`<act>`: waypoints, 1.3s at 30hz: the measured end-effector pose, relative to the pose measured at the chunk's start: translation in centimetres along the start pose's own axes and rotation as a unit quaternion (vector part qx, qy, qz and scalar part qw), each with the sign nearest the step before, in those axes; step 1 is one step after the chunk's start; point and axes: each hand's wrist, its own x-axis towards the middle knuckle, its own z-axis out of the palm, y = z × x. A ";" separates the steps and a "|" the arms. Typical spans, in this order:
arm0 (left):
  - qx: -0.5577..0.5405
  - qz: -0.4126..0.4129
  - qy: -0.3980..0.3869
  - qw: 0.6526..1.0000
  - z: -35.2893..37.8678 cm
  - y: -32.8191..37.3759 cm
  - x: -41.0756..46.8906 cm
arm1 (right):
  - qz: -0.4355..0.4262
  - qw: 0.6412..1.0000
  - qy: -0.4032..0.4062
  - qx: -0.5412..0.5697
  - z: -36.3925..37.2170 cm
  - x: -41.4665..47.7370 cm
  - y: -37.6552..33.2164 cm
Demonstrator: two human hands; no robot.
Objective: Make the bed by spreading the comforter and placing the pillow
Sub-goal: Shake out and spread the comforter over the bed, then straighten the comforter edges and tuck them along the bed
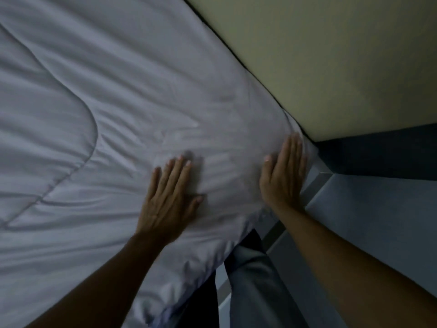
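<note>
Just beyond the right hand (282,172), a yellowish wall (331,67) borders the bed's corner. Both hands, left hand (169,197) included, press flat with straight fingers on the wrinkled, quilted white comforter (106,102).

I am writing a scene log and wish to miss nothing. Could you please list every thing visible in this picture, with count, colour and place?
comforter: one, pale grey-white, wrinkled, across left and middle.
wall: one, yellowish, top right, beside the comforter's far edge.
dark band: one, dark blue, right, under the wall.
floor: one, pale grey-blue, lower right.
trouser leg: one, grey, bottom centre.
left hand: one, flat on the comforter.
right hand: one, flat on the comforter's corner.
</note>
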 end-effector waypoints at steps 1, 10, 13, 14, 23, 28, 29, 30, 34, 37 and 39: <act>-0.005 -0.001 -0.002 1.000 0.6 0.9 -1.3 | -0.034 0.999 -0.006 0.001 0.0 -1.0 -0.8; 0.003 -0.045 -0.113 0.993 2.9 3.9 -6.7 | -0.187 0.968 -0.153 -0.066 -0.6 -2.9 3.8; -0.048 -0.048 -0.136 0.988 0.6 3.4 -6.2 | -0.174 0.964 -0.192 -0.053 -2.5 -2.4 3.1; -0.069 -0.057 -0.143 0.986 -0.4 3.3 -6.0 | -0.170 0.963 -0.204 -0.037 -3.4 -2.2 2.5; -0.423 -0.353 -0.078 0.831 -10.8 3.9 -8.0 | -0.280 0.904 -0.302 0.116 -11.5 -5.9 -9.4; -0.480 -0.413 0.022 0.774 -16.7 1.2 -16.0 | -0.362 0.858 -0.330 0.157 -14.8 -11.9 -18.2; -0.483 -0.420 0.040 0.767 -17.8 0.4 -18.3 | -0.376 0.850 -0.328 0.167 -15.2 -13.3 -19.7; -0.488 -0.426 0.062 0.760 -18.7 -0.4 -20.7 | -0.390 0.843 -0.326 0.176 -15.7 -14.9 -21.2; -0.511 -0.441 0.162 0.720 -21.2 -3.3 -30.9 | -0.447 0.805 -0.332 0.205 -16.8 -23.1 -26.4; -0.538 -0.451 0.211 0.680 -21.7 -5.6 -39.1 | -0.512 0.752 -0.374 0.181 -16.9 -31.2 -30.4; -0.549 -0.462 0.238 0.655 -21.3 -7.4 -44.9 | -0.534 0.731 -0.389 0.171 -16.3 -36.7 -33.3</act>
